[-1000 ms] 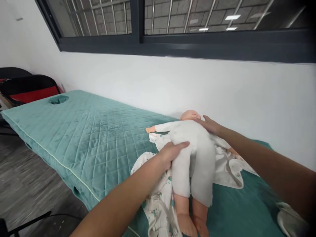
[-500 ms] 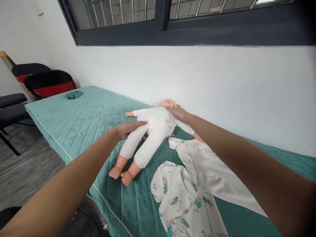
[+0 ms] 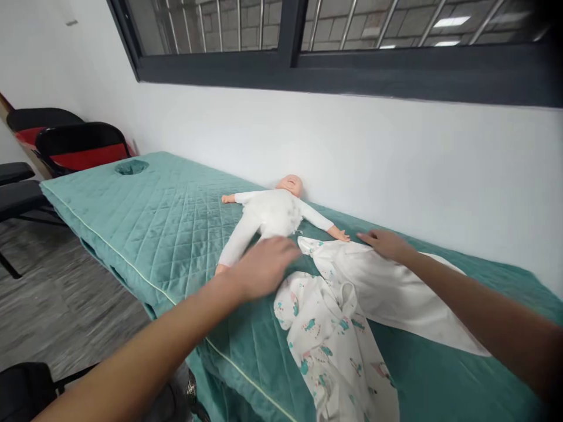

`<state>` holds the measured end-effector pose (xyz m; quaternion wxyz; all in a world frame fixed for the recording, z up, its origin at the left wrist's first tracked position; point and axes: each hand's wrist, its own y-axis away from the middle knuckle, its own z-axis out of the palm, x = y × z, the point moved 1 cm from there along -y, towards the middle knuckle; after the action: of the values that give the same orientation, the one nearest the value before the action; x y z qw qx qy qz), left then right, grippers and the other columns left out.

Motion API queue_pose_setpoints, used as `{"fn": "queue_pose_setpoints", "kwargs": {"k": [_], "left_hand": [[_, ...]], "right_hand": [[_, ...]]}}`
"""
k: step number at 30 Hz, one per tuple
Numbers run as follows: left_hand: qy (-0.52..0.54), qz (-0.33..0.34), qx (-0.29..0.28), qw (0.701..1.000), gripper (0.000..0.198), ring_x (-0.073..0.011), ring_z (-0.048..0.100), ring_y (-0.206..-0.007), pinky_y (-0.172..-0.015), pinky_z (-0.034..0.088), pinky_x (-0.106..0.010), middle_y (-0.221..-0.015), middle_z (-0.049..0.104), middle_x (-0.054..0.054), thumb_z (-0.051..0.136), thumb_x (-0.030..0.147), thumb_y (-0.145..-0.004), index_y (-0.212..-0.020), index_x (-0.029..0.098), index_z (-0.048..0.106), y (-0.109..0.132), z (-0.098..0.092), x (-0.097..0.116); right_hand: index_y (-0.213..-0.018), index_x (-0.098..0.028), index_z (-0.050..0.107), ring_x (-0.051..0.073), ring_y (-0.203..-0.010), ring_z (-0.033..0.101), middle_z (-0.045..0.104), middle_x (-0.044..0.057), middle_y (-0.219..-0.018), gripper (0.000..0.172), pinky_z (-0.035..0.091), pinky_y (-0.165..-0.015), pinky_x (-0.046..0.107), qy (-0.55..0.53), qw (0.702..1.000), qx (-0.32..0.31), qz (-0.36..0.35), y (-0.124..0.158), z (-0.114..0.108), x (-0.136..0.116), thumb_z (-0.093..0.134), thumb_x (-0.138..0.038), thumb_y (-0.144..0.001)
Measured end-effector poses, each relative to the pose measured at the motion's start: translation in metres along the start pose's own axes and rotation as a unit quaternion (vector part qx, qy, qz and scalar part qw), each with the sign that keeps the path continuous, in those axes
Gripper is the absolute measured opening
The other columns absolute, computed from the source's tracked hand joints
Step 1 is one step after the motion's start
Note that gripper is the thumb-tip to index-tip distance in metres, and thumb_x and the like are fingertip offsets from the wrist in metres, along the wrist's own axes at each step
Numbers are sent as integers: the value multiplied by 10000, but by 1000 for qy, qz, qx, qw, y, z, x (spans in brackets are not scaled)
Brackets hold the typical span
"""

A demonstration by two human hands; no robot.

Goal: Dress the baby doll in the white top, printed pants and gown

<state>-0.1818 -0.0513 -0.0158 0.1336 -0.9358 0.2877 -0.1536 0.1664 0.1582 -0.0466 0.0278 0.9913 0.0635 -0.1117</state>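
A baby doll [image 3: 271,211] with a white cloth body lies on its back, arms spread, its head by the wall. My left hand [image 3: 268,266], blurred, passes over the doll's legs and hides their lower part. Its fingers point right, loosely stretched, with nothing seen in them. Near the doll's hand, my right hand [image 3: 389,243] is over the upper edge of a white garment [image 3: 396,293], fingers partly spread; whether it touches the cloth is unclear. Closer to me lies a printed baby garment [image 3: 334,351] with teal and pink figures.
A green quilted cover [image 3: 185,205] with a round hole [image 3: 132,167] lies over the bed along the white wall [image 3: 352,152]. Black and red chairs [image 3: 83,146] stand at the far left. A dark-framed barred window [image 3: 290,35] is above. A black bag-like object [image 3: 26,390] is at lower left.
Both hands have let go of the doll. My left hand has moved right across its legs, and my right hand has come right and down to the white garment. The view has shifted slightly.
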Motion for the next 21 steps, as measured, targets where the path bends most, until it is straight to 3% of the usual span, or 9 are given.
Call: {"fn": "queue_pose_setpoints", "kwargs": {"k": [2, 4, 7, 9, 11, 14, 16, 19, 21], "left_hand": [[22, 77, -96, 992, 594, -324, 419, -1364, -1114, 333, -608, -1475, 468, -102, 583, 191, -830, -1399, 311, 464, 5, 9, 37], [36, 78, -156, 984, 693, -380, 324, -1424, -1095, 273, -704, -1556, 363, -122, 626, 191, -790, -1438, 331, 422, 6, 22, 61], [34, 70, -200, 977, 625, -399, 278, -1448, -1094, 235, -734, -1568, 344, -135, 658, 133, -723, -1320, 290, 557, 1, 36, 79], [24, 82, -177, 981, 473, -376, 285, -1449, -1117, 236, -700, -1542, 386, -129, 647, 127, -724, -1180, 252, 641, -4, 36, 87], [14, 90, -118, 989, 351, -349, 269, -1458, -1143, 242, -650, -1545, 379, -117, 633, 135, -736, -1073, 227, 668, -9, 31, 99], [4, 77, -22, 997, 300, -324, 187, -1488, -1165, 241, -602, -1605, 262, -98, 622, 123, -730, -1016, 208, 655, -16, 23, 125], [-3, 70, 16, 997, 298, -318, 189, -1484, -1156, 249, -608, -1599, 267, -91, 607, 125, -745, -1027, 213, 641, -20, 19, 144], [-46, 79, 43, 995, 258, -302, 424, -1318, -1130, 288, -598, -1351, 530, -107, 597, 149, -781, -1027, 216, 632, -20, 13, 165], [-98, 90, 84, 987, 189, -271, 542, -1097, -1060, 374, -535, -1091, 609, -86, 599, 166, -802, -983, 212, 630, -14, 4, 173]], "right_hand": [[-768, -195, 635, 338, -840, 653, 710, 142, -838, 472, 485, -796, 478, 63, 996, -51, -19, 25, -7, 23, 489, -635, -858], [-873, -190, 659, 361, -967, 641, 714, 165, -998, 403, 478, -854, 506, 108, 991, -68, -34, 46, -15, 32, 504, -562, -859], [-964, -192, 676, 361, -1056, 618, 694, 162, -1121, 323, 469, -905, 506, 113, 991, -46, -58, 78, -32, 23, 500, -447, -870], [-1000, -217, 681, 341, -1043, 623, 699, 127, -1119, 316, 474, -904, 483, 107, 990, -32, -83, 104, -45, 7, 456, -416, -901], [-1051, -255, 683, 317, -1041, 622, 705, 85, -1126, 336, 473, -909, 452, 91, 988, -13, -123, 136, -58, -14, 409, -412, -934], [-1175, -272, 658, 288, -1047, 621, 702, 59, -1164, 378, 472, -904, 410, 57, 977, 10, -205, 191, -74, -46, 367, -398, -970], [-1184, -280, 657, 267, -1008, 636, 712, 48, -1130, 365, 479, -878, 388, 33, 969, 17, -245, 229, -82, -61, 379, -384, -971], [-1148, -286, 665, 250, -934, 656, 719, 50, -1052, 350, 489, -822, 368, -15, 959, 14, -281, 279, -94, -68, 375, -385, -979], [-1133, -302, 665, 246, -942, 654, 715, 43, -1058, 359, 492, -828, 361, -63, 964, 13, -258, 306, -99, -59, 355, -415, -992]]}}
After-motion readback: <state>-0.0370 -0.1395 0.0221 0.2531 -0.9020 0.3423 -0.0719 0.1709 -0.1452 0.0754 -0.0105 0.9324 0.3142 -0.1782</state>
